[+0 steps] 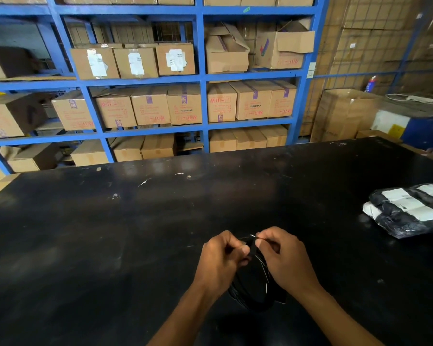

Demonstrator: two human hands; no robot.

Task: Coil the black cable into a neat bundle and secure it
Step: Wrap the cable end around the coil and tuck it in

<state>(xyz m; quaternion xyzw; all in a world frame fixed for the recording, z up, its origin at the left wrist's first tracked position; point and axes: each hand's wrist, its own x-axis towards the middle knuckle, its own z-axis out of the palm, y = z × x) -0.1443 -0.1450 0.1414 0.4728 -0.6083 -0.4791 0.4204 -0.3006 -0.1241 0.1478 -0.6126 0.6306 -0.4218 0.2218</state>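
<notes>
A coiled black cable (251, 288) hangs between my hands just above the black table (110, 233), hard to tell apart from the dark top. My left hand (221, 260) pinches the top of the coil from the left. My right hand (283, 258) grips it from the right, its thumb and forefinger pinching a thin pale tie (253, 236) at the top of the bundle. The lower loops of the coil show below my wrists; the top is hidden by my fingers.
Clear bags of black items with white labels (410, 211) lie at the table's right edge. Blue shelving (203, 78) full of cardboard boxes stands behind the table. A large open carton (345, 116) sits on the floor at the back right.
</notes>
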